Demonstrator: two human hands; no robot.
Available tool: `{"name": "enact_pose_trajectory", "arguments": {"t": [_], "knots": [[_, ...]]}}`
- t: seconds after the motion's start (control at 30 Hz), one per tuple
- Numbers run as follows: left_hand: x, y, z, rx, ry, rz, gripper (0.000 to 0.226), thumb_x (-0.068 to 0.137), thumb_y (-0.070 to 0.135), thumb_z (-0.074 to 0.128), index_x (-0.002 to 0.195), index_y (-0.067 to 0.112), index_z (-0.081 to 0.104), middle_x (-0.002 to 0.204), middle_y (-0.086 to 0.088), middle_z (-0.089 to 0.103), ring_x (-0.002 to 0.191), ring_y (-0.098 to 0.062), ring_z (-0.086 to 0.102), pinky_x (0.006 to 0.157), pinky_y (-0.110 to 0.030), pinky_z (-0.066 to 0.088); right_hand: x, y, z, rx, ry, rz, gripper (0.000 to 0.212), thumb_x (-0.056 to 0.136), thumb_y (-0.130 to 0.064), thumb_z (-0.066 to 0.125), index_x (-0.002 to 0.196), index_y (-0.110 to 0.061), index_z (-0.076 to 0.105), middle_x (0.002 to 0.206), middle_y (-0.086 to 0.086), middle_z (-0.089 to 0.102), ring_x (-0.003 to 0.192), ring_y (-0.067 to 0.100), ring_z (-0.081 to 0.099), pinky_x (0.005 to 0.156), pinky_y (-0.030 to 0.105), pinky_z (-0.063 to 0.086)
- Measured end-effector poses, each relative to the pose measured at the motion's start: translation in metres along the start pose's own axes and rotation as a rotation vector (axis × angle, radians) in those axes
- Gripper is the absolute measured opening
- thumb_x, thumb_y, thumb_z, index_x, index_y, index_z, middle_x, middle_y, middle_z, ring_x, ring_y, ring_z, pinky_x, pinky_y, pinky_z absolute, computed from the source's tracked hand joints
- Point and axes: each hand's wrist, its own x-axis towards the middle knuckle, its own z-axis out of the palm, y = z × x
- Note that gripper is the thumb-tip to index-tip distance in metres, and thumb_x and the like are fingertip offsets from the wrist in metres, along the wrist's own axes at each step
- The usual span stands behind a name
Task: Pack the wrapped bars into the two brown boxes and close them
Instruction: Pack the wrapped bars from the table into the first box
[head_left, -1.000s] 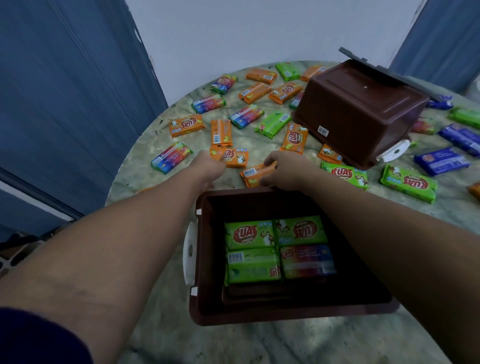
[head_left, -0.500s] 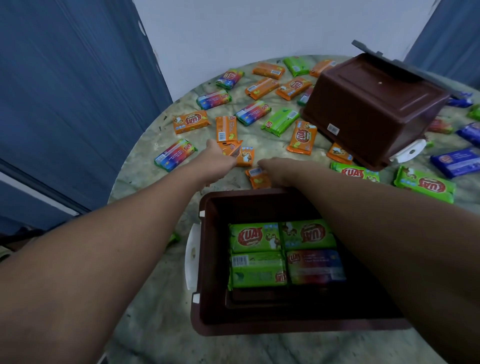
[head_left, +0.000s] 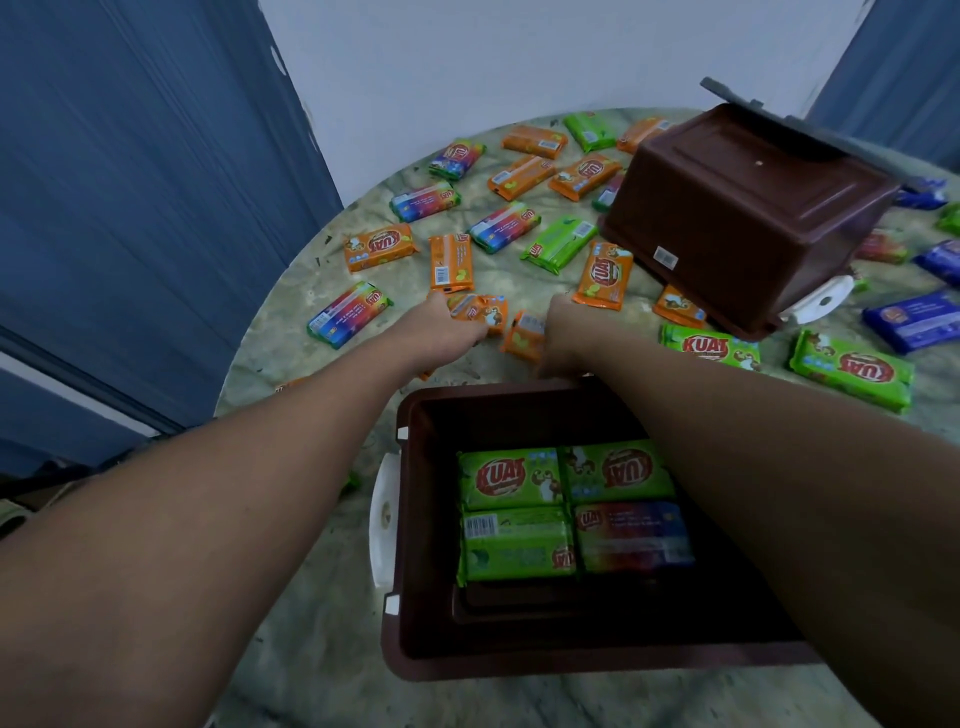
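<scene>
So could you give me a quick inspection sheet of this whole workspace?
Surface: round marbled table.
Job's things: open brown box holding four bars; second brown box tipped over; orange, green, rainbow and blue bars scattered.
Clutter: nothing seen.
Hands: left hand grips an orange bar; right hand grips another orange bar.
Cables: nothing seen.
Surroundings: blue curtains, pale wall.

1. My left hand (head_left: 447, 327) grips an orange bar (head_left: 480, 310) at 12 o'clock of the open brown box (head_left: 410, 519).
2. My right hand (head_left: 563, 332) holds another orange bar (head_left: 524, 336) beside it.
3. The tipped brown box (head_left: 737, 208) lies at 2 o'clock.
</scene>
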Motion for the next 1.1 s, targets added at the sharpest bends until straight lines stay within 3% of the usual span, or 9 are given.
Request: {"name": "enact_pose_trajectory", "arguments": {"t": [0.07,0.13,0.23,0.33,0.43,0.53,0.73,0.9,1.1], "knots": [[-0.001,0.001,-0.003,-0.015,0.020,0.022,0.069,0.086,0.050,0.062,0.145,0.021,0.040,0.128,-0.006,0.059,0.110,-0.025,0.058,0.086,-0.038,0.052,-0.005,0.001,-0.009,0.050,0.088,0.005,0.089,0.073,-0.045,0.087,0.139,-0.009,0.041,0.131,0.014,0.056,0.119,0.035,0.057,0.088,0.041,0.050],[-0.005,0.005,-0.007,0.011,0.053,0.069,0.076,0.086,0.056,0.062,0.149,0.022,0.036,0.128,-0.004,0.060,0.108,-0.024,0.060,0.077,-0.036,0.050,-0.011,0.003,-0.020,0.072,0.163,0.005,0.088,0.073,-0.052,0.083,0.139,-0.011,0.042,0.132,0.014,0.053,0.120,0.034,0.053,0.095,0.044,0.048],[-0.017,0.017,-0.013,0.083,0.131,0.194,0.077,0.090,0.051,0.061,0.153,0.020,0.029,0.116,0.001,0.060,0.096,-0.016,0.060,0.069,-0.034,0.048,-0.026,0.007,-0.034,0.196,0.214,0.002,0.084,0.076,-0.049,0.082,0.139,-0.011,0.041,0.135,0.014,0.049,0.127,0.034,0.046,0.106,0.047,0.044],[-0.034,0.031,-0.017,0.076,0.183,0.271,0.063,0.090,0.042,0.061,0.144,0.019,0.038,0.106,-0.002,0.059,0.087,-0.017,0.061,0.064,-0.036,0.048,-0.043,0.014,-0.045,0.214,0.247,-0.020,0.084,0.075,-0.049,0.081,0.139,-0.012,0.040,0.136,0.013,0.047,0.130,0.034,0.044,0.108,0.047,0.041],[-0.055,0.043,-0.017,0.141,0.210,0.333,0.053,0.088,0.041,0.063,0.133,0.020,0.044,0.108,-0.002,0.057,0.088,-0.017,0.061,0.076,-0.045,0.055,-0.064,0.020,-0.050,0.253,0.298,-0.041,0.084,0.074,-0.047,0.080,0.139,-0.013,0.039,0.133,0.012,0.047,0.126,0.033,0.044,0.105,0.045,0.041],[-0.069,0.045,-0.011,0.194,0.229,0.369,0.047,0.085,0.045,0.064,0.122,0.024,0.046,0.109,-0.001,0.055,0.088,-0.017,0.059,0.077,-0.044,0.055,-0.081,0.026,-0.047,0.280,0.362,-0.080,0.084,0.071,-0.046,0.079,0.138,-0.014,0.040,0.130,0.011,0.048,0.123,0.032,0.045,0.105,0.045,0.040],[-0.108,0.037,0.006,0.243,0.258,0.403,0.058,0.083,0.047,0.063,0.132,0.026,0.040,0.114,-0.002,0.052,0.097,-0.023,0.057,0.073,-0.038,0.048,-0.128,0.036,-0.038,0.365,0.453,-0.125,0.085,0.071,-0.039,0.080,0.142,-0.017,0.039,0.133,0.009,0.046,0.122,0.030,0.041,0.104,0.042,0.039],[-0.139,0.024,0.027,0.238,0.246,0.413,0.075,0.079,0.050,0.067,0.140,0.028,0.029,0.133,-0.004,0.045,0.114,-0.024,0.053,0.092,-0.046,0.050,-0.159,0.043,-0.021,0.277,0.492,-0.206,0.080,0.073,-0.041,0.080,0.139,-0.016,0.040,0.130,0.009,0.046,0.119,0.031,0.042,0.100,0.043,0.039],[-0.164,0.003,0.053,0.243,0.187,0.448,0.072,0.077,0.055,0.063,0.132,0.030,0.024,0.127,-0.003,0.045,0.109,-0.025,0.052,0.090,-0.048,0.050,-0.179,0.056,0.008,0.189,0.470,-0.234,0.082,0.068,-0.039,0.078,0.138,-0.018,0.041,0.129,0.007,0.047,0.118,0.030,0.043,0.098,0.043,0.040]]}}
